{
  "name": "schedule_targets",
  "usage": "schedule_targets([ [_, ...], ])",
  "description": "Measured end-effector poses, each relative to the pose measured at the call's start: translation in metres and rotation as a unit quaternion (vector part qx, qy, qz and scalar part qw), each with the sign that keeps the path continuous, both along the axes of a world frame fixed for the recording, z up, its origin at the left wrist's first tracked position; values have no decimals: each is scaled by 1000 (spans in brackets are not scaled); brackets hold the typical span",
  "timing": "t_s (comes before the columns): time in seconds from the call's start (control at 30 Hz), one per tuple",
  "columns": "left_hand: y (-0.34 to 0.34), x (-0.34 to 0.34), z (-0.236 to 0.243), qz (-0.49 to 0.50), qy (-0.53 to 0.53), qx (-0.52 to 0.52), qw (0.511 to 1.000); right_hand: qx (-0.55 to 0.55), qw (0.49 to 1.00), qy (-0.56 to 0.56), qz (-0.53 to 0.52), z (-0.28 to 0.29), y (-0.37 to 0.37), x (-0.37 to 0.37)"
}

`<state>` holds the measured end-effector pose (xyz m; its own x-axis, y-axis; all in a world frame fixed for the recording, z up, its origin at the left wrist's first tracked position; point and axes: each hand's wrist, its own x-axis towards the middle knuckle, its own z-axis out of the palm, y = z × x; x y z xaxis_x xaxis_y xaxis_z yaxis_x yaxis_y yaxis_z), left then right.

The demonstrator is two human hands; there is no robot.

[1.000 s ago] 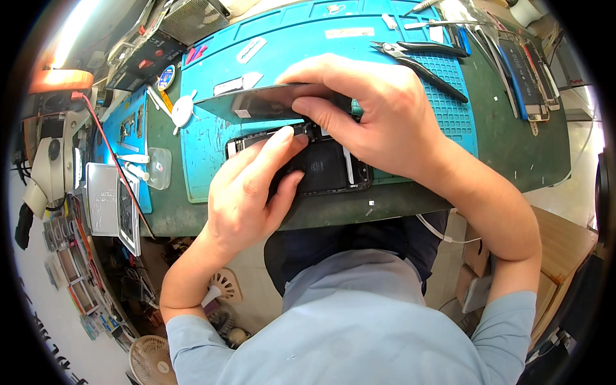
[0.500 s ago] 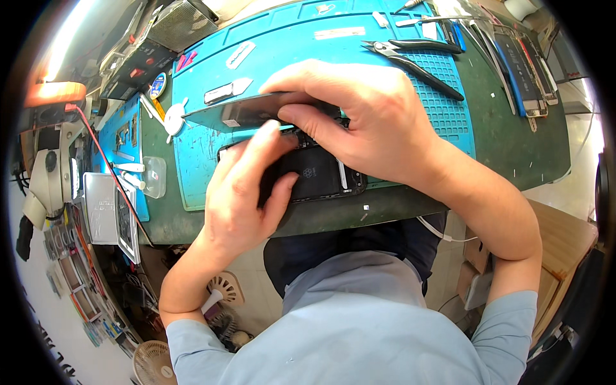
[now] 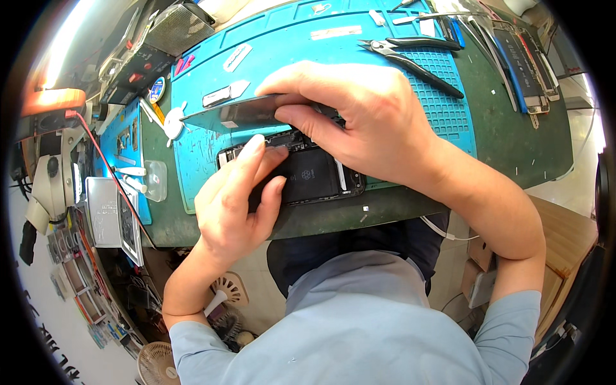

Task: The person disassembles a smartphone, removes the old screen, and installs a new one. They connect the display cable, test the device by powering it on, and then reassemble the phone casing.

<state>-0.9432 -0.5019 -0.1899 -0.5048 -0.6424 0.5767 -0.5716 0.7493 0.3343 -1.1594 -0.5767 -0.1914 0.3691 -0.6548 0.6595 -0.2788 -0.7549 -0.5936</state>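
An opened smartphone body lies on the near edge of the blue mat, its black battery and inner parts exposed. My right hand pinches the phone's screen panel between thumb and fingers. The panel stands tilted up along the far side of the body; whether a cable joins them is hidden behind my hand. Over the left end of the body is my left hand, holding nothing, with its thumb and fingers apart. Its fingertips hover at or touch the inner parts; I cannot tell which.
Black-handled cutters lie at the far right of the blue mat. Farther right rests another phone chassis beside thin tools. A white round piece, a clear box and a metal tray are on the left.
My left hand has drawn back leftward, uncovering more of the battery and the inner parts. The right hand keeps the screen panel raised, nearly unmoved.
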Motion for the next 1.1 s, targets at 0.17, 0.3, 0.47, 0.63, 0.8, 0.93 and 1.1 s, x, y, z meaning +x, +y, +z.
schedule_targets([
  [0.17, -3, -5, 4, -2, -1, 1, 1000, -19, 1000, 0, -10, -2, -1, 0],
  [0.3, -5, -2, 0, -14, -14, -7, 1000, -26, 999, -14, -22, -6, -2, 4],
  [0.47, -7, -3, -2, -12, -27, -23, 999, -23, 999, -25, -17, -5, -2, 5],
  [0.63, -7, -4, 1, -13, -51, -34, 998, -29, 999, -12, -27, -6, -2, 4],
  [0.8, -7, -4, 2, -15, -51, -46, 998, -18, 1000, -14, -19, -5, -2, 5],
  [0.93, -6, -4, 1, -23, -40, -51, 998, -21, 999, -19, -20, -6, -1, 5],
  [1.1, -8, -5, 1, -21, -42, -44, 998, -22, 999, -10, -24, -6, -2, 5],
])
